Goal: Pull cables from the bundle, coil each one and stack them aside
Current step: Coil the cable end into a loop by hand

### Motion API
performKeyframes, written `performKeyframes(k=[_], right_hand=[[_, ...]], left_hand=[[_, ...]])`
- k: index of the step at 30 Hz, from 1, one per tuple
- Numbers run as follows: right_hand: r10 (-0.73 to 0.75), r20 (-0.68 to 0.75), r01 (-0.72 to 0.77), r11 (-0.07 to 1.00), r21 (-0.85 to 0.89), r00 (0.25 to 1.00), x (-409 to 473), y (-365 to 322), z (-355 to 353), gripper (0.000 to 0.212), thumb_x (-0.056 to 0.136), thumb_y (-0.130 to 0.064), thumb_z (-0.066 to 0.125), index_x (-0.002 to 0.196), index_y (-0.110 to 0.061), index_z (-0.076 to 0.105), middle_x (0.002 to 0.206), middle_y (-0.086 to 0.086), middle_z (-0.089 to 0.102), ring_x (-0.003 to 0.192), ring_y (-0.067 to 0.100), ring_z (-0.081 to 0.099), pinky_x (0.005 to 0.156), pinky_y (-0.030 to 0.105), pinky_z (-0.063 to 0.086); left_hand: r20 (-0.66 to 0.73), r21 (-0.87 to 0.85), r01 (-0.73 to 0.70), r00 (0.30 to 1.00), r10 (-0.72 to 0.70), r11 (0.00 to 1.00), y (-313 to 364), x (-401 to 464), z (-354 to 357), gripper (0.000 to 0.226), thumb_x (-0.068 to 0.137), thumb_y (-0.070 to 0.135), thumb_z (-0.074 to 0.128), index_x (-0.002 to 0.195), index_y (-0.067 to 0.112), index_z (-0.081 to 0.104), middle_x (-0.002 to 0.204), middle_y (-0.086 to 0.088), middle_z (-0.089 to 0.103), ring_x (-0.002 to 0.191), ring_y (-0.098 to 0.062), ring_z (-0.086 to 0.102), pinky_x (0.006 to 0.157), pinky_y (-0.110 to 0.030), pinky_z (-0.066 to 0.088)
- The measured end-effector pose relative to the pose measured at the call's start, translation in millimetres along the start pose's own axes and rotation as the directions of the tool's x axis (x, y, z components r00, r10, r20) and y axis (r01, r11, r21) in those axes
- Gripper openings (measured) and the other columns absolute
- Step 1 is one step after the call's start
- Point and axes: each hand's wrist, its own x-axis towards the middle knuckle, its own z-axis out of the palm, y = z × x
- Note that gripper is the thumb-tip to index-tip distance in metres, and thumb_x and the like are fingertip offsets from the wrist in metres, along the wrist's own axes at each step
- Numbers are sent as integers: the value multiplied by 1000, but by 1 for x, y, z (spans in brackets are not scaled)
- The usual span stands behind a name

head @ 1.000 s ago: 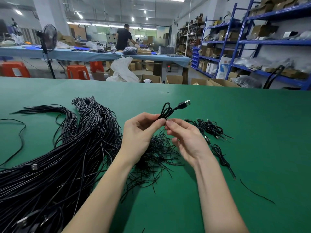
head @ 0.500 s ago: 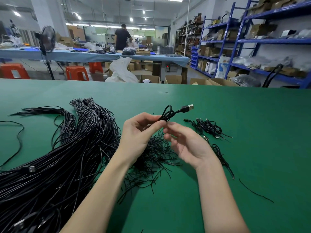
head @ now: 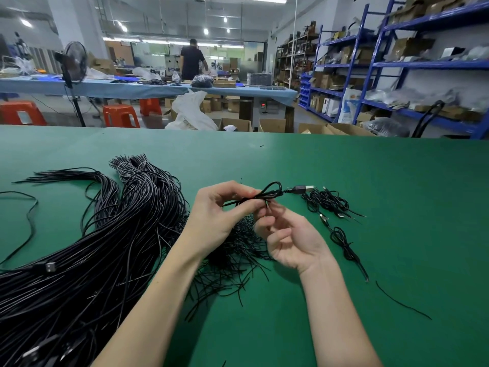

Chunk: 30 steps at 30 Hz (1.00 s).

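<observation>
**Both hands on one coiled cable above the green table**

At your far left the big cable bundle [head: 87,250] fans across the green table [head: 397,181], thick black strands running from the near-left corner up toward the middle, with a loose single cable [head: 27,223] curving beside it. Your left forearm comes in from the lower middle and crosses over the bundle's frayed ends. Your left hand [head: 219,210] is raised off the table, palm turned inward, thumb and fingers curled and pinching the small coiled cable [head: 267,196] at its gathered waist. A loop stands up past your fingertips, and the USB plug [head: 303,188] sticks out to the right (silver end pointing away from your hand). Your right hand [head: 288,239] sits just below and right of it, palm up, fingers loosely curled; its fingertips meet the coil's underside, though whether they truly grip it is unclear. Farther right, the finished coils [head: 330,202] lie on the table, well apart from the bundle.
</observation>
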Motion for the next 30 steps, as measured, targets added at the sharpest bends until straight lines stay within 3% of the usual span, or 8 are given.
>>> performKeyframes(k=[3, 9, 15, 20, 23, 26, 28, 30], right_hand=[[-24, 8, 24, 1000, -11, 1000, -2, 2, 0, 44, 48, -4, 101, 83, 0, 75, 77, 6, 64, 60, 8, 62, 36, 12, 44], [-77, 12, 78, 975, -208, 997, -5, -2, 5, 46, 48, -15, 102, 86, -3, 78, 75, 4, 64, 59, 6, 62, 38, 10, 45], [-221, -37, 172, 843, -510, 975, -9, -10, 8, 12, 78, -11, 77, 88, -7, 80, 74, 3, 67, 58, 4, 62, 47, 10, 50], [-389, -34, 197, 539, -819, 921, -9, -14, 15, 18, 81, -15, 77, 93, -3, 71, 70, -1, 68, 62, 7, 63, 57, 15, 53], [-493, -23, 142, 295, -945, 870, -4, -11, 18, 6, 89, -10, 76, 88, -6, 72, 67, 2, 71, 61, 10, 68, 60, 18, 55], [-675, 96, 74, -62, -995, 732, 6, -3, 18, 15, 88, -17, 76, 75, -19, 70, 65, 3, 71, 57, 10, 67, 57, 15, 52], [-733, 250, 12, -314, -949, 632, 13, 5, 14, 18, 87, -19, 74, 72, -23, 65, 67, -6, 67, 61, 10, 63, 60, 19, 53], [-747, 366, 11, -433, -901, 555, 19, 13, 10, 13, 88, -17, 70, 77, -21, 64, 73, -10, 62, 64, 11, 60, 63, 33, 56]], left_hand=[[16, -24, 2, 1000, -2, 1000, 2, -1, 0, 22, 77, 12, 81, 83, 33, 79, 89, 6, 78, 89, -12, 71, 89, -26, 54], [46, -48, 10, 999, -7, 999, 3, 0, -3, 22, 76, 12, 79, 82, 33, 79, 89, 5, 78, 88, -9, 71, 84, -19, 52], [103, -36, 130, 987, -126, 991, 6, 2, -12, 12, 77, 19, 83, 83, 28, 80, 90, -3, 78, 86, -14, 71, 83, -22, 55], [86, -39, 300, 951, -296, 953, 9, 2, -15, 10, 70, 26, 83, 78, 23, 79, 80, 1, 76, 72, -5, 66, 69, -12, 49], [44, -41, 466, 885, -464, 884, 9, 6, -16, 11, 71, 26, 85, 75, 20, 77, 72, 5, 70, 65, -5, 56, 63, -14, 42], [-111, -58, 594, 795, -597, 802, 5, 10, -10, 9, 74, 25, 87, 76, 21, 79, 71, 6, 71, 75, -10, 61, 78, -25, 45], [-240, -17, 567, 798, -553, 824, 2, 12, -3, 11, 74, 23, 88, 77, 17, 79, 67, 8, 73, 65, -1, 63, 68, -15, 47], [-327, 42, 512, 818, -473, 858, 0, 11, 3, 11, 74, 22, 88, 76, 17, 79, 68, 9, 75, 62, 3, 65, 62, -11, 49]])
